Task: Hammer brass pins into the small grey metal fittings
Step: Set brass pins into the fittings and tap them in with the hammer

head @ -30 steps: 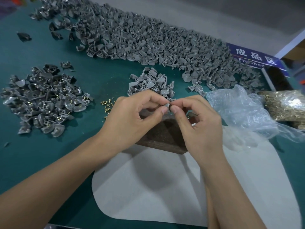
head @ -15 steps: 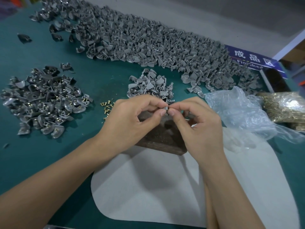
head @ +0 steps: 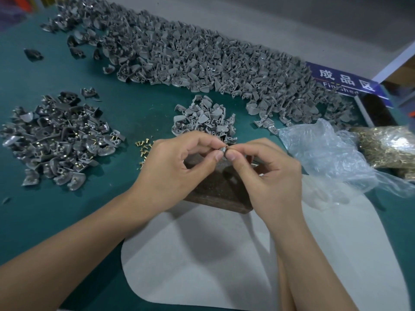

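Step in hand: seating a pin by hand, as I judge it; both hands meet over the dark block (head: 215,187) and work one small grey fitting (head: 224,151) between their fingertips — no hammer is in view.
Left hand: the left hand (head: 177,167) pinches the fitting from the left with thumb and forefinger; the other fingers are curled under.
Right hand: the right hand (head: 267,173) pinches from the right, its thumb tip just beside the left thumb; whether it holds a brass pin or only the fitting I cannot tell, since the fingertips cover most of the piece.
Where the fitting lies: up off the table, between the two thumbs, above the far edge of the block and just in front of the small heap of plain fittings (head: 204,118).
Supplies: loose brass pins (head: 143,149) lie on the green mat (head: 139,113) just left of the left hand; a bag of more pins (head: 388,147) sits at far right behind the clear plastic (head: 325,153); the long bank of fittings (head: 202,57) runs along the back.
Done pieces: the darker heap at left (head: 58,140) shows brass heads — probably finished work.
Next move calls for: the pin started straight in its hole; then the fitting set flat on the block, steadied with one hand, the other freed for a hammer; a tilted pin would likely bend under the blow.
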Available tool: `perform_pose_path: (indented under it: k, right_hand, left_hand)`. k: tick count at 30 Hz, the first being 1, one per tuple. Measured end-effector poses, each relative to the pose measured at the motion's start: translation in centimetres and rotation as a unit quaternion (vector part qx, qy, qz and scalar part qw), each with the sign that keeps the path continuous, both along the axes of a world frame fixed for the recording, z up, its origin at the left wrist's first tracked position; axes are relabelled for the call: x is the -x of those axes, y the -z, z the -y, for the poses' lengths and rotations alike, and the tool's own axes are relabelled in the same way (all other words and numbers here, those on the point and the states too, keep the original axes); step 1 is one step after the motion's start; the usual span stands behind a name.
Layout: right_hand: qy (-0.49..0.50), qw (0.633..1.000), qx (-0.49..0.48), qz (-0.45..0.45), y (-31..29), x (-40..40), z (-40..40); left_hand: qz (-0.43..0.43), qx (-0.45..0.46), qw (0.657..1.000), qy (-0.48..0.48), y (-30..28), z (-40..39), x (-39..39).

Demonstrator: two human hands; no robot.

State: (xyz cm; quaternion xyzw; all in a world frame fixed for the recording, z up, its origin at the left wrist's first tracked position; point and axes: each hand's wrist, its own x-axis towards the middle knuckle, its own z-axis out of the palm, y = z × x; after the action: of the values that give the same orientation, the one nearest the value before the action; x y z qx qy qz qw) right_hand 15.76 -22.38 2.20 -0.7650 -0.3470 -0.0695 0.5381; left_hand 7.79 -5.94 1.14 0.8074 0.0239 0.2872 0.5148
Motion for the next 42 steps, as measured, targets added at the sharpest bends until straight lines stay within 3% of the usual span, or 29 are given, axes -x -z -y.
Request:
perform_pose_path:
  k: [4, 10, 25, 37, 42]
  right_hand:
    - [-0.001, 1.000, 0.010, -0.004, 0.1, 0.2, 0.3]
    - [0.026, 0.999, -0.005, 0.018, 0.0, 0.5, 0.0]
    - [0.010, 0.997, 0.043, 0.056, -0.1, 0.1, 0.4]
    - [0.042, 0.999, 0.023, 0.026, 0.2, 1.0, -0.2]
    - [0.034, 0.999, 0.005, 0.028, 0.2, 1.1, -0.3]
  left_hand:
    - [0.011, -0.026, 1.000, 0.005, 0.2, 0.1, 0.1]
    - [-0.003, 0.067, 0.998, 0.021, -0.1, 0.4, 0.1]
    - [-0.004, 0.030, 0.999, 0.019, 0.0, 0.4, 0.1]
    - [0.035, -0.042, 0.998, -0.030, 0.2, 0.6, 0.1]
    - [0.009, 0.040, 0.999, -0.026, 0.0, 0.8, 0.2]
